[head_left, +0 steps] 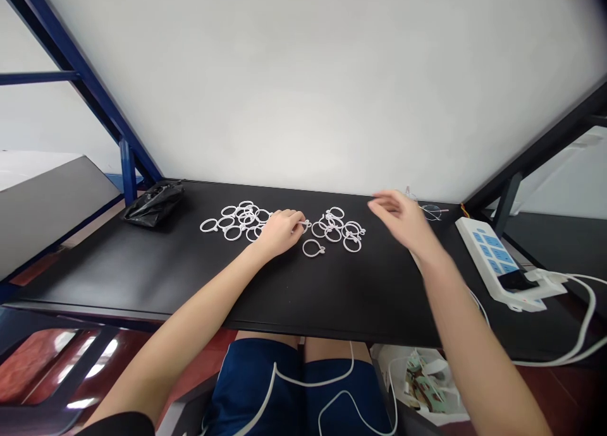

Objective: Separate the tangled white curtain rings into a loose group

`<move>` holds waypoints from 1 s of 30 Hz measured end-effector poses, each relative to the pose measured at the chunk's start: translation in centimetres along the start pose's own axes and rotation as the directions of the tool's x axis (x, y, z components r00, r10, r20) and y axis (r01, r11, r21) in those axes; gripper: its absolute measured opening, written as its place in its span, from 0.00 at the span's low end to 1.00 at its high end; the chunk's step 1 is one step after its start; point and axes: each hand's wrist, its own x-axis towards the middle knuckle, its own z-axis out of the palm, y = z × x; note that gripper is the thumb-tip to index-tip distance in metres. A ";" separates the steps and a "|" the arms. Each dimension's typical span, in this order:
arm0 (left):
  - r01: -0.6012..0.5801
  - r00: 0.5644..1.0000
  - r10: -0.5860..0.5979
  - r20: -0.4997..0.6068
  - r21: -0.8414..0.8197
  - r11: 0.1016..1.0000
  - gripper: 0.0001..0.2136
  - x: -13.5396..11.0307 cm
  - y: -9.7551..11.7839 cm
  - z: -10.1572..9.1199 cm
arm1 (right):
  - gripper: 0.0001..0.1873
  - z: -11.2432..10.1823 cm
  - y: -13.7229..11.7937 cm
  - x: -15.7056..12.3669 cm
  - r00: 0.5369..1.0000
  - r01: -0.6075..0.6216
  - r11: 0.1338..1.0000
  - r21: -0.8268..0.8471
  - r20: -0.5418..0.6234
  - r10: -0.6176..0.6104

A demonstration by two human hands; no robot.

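Where a blue steel frame (80,88) slants down at the far left, a black counter (118,265) runs across the view beneath a white wall (303,76). Near the counter's far left corner lies a crumpled black plastic bag (152,205). Right of it, toward the far edge, sits a loose, overlapping heap of white plastic curtain rings (241,221), each with a small loop on its band. The left hand (279,232) rests against that heap's right side, its fingers (296,222) pressed together and pinching one ring (306,225). Just below lies a single ring (313,248), close to a second heap of rings (339,226) further right. The right hand (398,218) is raised over the counter past that heap, its fingers (382,203) extended, loosely together, blurred and holding nothing, near a pair of wire eyeglasses (432,212) at the far edge. Toward the right corner sits a white power strip (493,256) with blue panels, its white cable (585,309) looping off the counter. Below the near edge show a red wood floor (28,360), navy shorts (256,385) crossed by a white cord (303,380), and a white plastic bag (422,385).
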 end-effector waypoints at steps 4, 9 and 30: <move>-0.006 0.999 0.006 -0.038 0.004 1.000 0.09 0.2 -0.2 -0.4 | 0.37 -6.7 5.5 -4.3 0.970 -0.239 0.899 -0.368 -0.044 0.240; -0.001 0.999 0.002 -0.055 0.020 1.000 0.10 0.4 -0.1 -0.6 | 0.52 -9.3 11.0 -9.1 0.898 -0.388 0.676 -0.626 -0.092 0.430; -0.009 0.998 0.011 -0.061 0.039 0.999 0.09 0.2 -0.1 -0.7 | 0.48 -8.0 10.5 -9.5 0.868 -0.489 0.607 -0.627 -0.278 0.412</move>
